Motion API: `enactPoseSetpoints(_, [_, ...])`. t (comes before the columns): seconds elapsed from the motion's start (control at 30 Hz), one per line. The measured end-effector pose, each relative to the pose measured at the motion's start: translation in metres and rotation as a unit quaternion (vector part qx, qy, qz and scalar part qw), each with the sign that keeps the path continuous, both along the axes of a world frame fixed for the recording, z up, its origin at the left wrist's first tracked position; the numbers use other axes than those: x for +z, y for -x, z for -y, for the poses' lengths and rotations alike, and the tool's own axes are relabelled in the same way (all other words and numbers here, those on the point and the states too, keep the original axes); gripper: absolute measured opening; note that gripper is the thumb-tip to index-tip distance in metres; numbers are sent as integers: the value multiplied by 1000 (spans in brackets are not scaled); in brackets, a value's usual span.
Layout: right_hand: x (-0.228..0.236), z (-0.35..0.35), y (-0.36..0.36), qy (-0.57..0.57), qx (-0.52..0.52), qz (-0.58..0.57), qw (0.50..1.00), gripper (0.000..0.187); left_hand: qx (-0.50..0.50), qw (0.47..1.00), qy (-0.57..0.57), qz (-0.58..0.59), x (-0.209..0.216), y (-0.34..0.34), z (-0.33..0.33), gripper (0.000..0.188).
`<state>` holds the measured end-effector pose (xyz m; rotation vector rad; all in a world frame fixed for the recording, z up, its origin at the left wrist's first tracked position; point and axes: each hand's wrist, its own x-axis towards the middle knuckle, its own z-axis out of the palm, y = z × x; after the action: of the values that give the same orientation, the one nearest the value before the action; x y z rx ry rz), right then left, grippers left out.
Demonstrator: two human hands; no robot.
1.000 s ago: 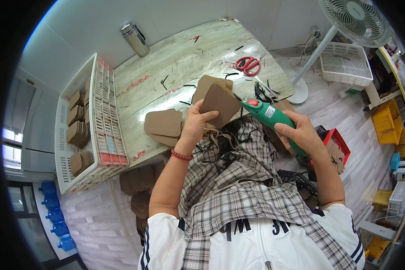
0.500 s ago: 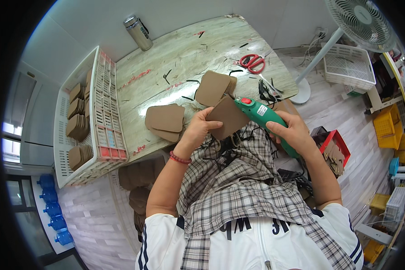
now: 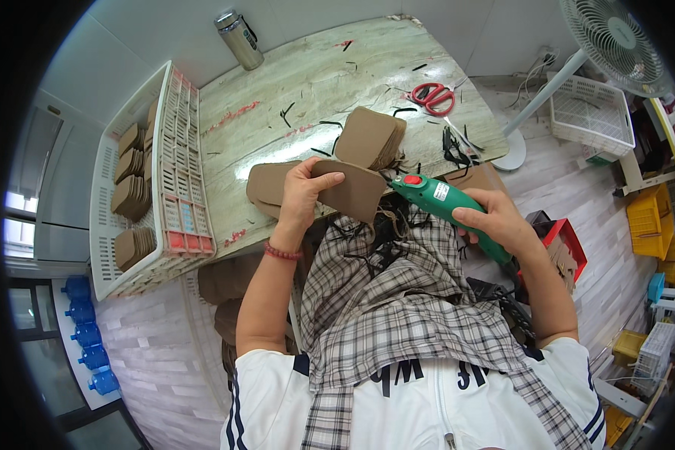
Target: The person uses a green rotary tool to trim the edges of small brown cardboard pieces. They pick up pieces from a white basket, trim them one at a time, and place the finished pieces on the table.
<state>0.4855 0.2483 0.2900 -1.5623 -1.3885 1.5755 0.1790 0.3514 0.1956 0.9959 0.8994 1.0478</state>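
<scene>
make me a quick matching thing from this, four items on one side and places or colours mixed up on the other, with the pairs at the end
1. tool
2. scissors
3. flask
4. fan

A. silver, at the far left of the table
B. standing beyond the table's right edge
C. green, held in the right hand
D. red-handled, lying on the table

Pairs: 1-C, 2-D, 3-A, 4-B
</scene>
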Motion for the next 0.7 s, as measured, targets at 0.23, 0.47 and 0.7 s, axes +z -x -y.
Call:
enactPoseSetpoints(0.23, [1, -7, 9, 5, 35, 27, 999, 36, -45, 998, 33, -21, 3, 0, 3, 19])
enactPoseSetpoints(0.47, [-1, -16, 26, -11, 54, 44, 998, 38, -113, 989, 62, -67, 16, -2, 10, 17])
enactPoseSetpoints(0.7, [-10, -32, 53, -20, 79, 3, 997, 38, -155, 980, 72, -106, 13, 7, 14, 28])
